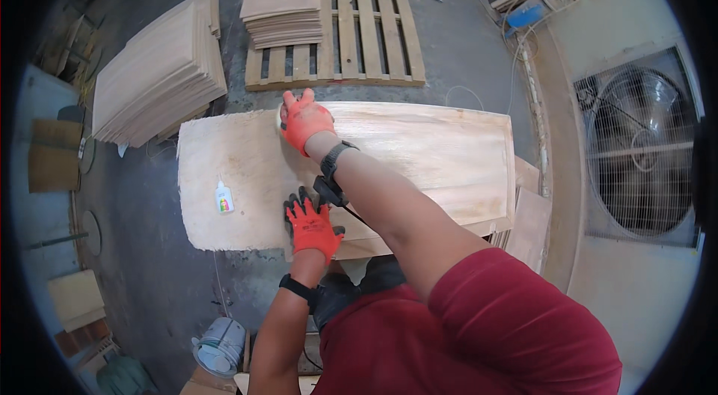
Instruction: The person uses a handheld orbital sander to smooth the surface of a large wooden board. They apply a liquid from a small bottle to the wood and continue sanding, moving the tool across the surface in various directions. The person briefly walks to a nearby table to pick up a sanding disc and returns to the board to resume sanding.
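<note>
Orange-gloved in the head view: right hand (307, 123) at the far edge, left hand (312, 227) toward the near edge, both around where a rough-edged wood sheet (217, 141) meets a smoother pale panel (426, 170). Left with fingers spread flat, nothing seen in hold; right with fingers bent, cannot tell whether around anything. Pale panel mostly to the right, long axis running left to right, short edge pointing right. Rough sheet to the left, ragged edge outward, own long axis unclear. On it, white bottle (224, 199), nozzle toward the far edge, nearer the left hand.
</note>
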Tool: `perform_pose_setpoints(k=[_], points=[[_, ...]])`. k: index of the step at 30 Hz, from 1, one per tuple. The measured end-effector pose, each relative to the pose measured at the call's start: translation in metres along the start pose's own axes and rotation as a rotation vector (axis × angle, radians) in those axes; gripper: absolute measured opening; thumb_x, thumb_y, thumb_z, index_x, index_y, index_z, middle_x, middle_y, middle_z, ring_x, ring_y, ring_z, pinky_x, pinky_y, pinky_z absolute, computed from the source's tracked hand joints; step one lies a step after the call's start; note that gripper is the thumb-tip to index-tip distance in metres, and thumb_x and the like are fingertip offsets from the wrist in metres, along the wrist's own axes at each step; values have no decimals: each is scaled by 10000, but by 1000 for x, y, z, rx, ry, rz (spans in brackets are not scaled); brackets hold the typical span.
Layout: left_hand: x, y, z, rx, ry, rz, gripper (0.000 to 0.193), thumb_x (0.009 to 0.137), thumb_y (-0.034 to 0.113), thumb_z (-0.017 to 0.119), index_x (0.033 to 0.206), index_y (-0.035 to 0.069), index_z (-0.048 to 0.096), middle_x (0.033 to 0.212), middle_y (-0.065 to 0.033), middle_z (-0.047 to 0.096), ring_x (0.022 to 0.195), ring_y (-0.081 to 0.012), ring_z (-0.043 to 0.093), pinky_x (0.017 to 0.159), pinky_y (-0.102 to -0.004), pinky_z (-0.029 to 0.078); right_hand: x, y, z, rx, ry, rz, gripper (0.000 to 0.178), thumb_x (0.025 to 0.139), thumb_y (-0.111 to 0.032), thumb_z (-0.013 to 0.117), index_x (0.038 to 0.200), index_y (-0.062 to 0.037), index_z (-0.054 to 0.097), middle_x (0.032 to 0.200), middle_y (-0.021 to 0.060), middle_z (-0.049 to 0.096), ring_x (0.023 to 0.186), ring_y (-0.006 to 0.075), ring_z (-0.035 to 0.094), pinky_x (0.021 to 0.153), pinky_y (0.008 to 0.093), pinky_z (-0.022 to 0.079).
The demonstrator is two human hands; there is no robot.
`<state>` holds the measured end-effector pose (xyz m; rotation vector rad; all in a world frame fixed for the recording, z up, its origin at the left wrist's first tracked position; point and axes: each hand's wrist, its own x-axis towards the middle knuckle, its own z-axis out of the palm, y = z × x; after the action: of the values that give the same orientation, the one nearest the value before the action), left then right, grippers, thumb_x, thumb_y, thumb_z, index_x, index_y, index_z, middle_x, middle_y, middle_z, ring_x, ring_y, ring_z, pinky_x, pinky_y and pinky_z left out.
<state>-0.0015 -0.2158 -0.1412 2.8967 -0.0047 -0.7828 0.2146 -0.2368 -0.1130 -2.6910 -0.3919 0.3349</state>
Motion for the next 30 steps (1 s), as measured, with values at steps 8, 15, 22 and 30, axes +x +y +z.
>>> perform_pose_setpoints(k=[8, 15, 22, 30], points=[[3, 21, -10, -21, 26, -54, 1028, 748, 581, 797, 1554, 97, 379, 1614, -345, 217, 1502, -531, 175, 1217, -616, 140, -30, 161, -60, 52, 101, 236, 448, 949, -283, 581, 1379, -190, 495, 1312, 251, 498, 1030, 410, 685, 865, 536, 554], [7, 41, -13, 132, -127, -147, 1246, 691, 643, 833, 1625, 96, 216, 1655, -340, 100, 1525, -512, 132, 1221, -587, 164, -73, 343, -125, 119, 213, 522, 449, 986, -333, 529, 1419, -216, 495, 1332, 241, 492, 1102, 428, 654, 915, 529, 538], [12, 45, -14, 198, -209, -136, 1268, 707, 650, 820, 1624, 48, 185, 1648, -343, 135, 1528, -490, 157, 1223, -564, 188, -114, 510, -173, 78, 411, 628, 325, 1005, -328, 508, 1294, -187, 556, 1267, 213, 547, 1044, 425, 671, 878, 536, 543], [10, 30, -8, 256, -243, -120, 1319, 711, 795, 701, 1622, 12, 159, 1641, -371, 101, 1527, -526, 131, 1236, -554, 211, -230, 534, -174, -150, 279, 457, 384, 971, -292, 552, 1344, -199, 561, 1330, 159, 557, 1234, 371, 537, 1003, 524, 471]])
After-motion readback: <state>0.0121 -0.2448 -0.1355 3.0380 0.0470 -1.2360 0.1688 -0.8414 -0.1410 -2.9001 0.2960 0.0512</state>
